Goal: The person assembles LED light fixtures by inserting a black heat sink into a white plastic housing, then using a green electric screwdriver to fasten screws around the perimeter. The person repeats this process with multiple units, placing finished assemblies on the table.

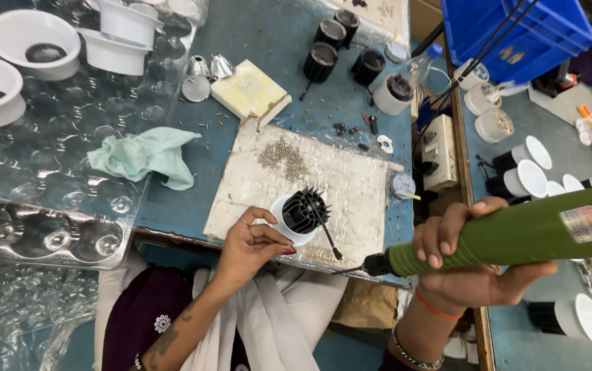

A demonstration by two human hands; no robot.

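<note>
Left hand [248, 240] pinches the white rim of a downlight housing [296, 216], fingers closed on it, black finned heatsink facing up. It sits on the near part of a worn white work mat [351, 185], close to the table's near edge; my read is the hand pins it so it won't spin or slide. A black lead [328, 237] trails off the heatsink toward the near edge.

Right hand [471, 264] is wrapped tight around a green electric screwdriver [516, 237], held roughly level, bit end pointing left and sitting right of the housing, not touching it.

Loose screws [283, 156] are piled on the far part of the mat, probably to keep them near the left hand. Black heatsinks [340, 48] stand in a group at the far side, white trim rings [69, 41] on clear bubble trays at far left (looks like separate parts stock). A pale green rag [146, 154] lies left of the mat, a power socket box [440, 151] to its right. More white-faced lamps [533, 172] rest on the right-hand bench.
</note>
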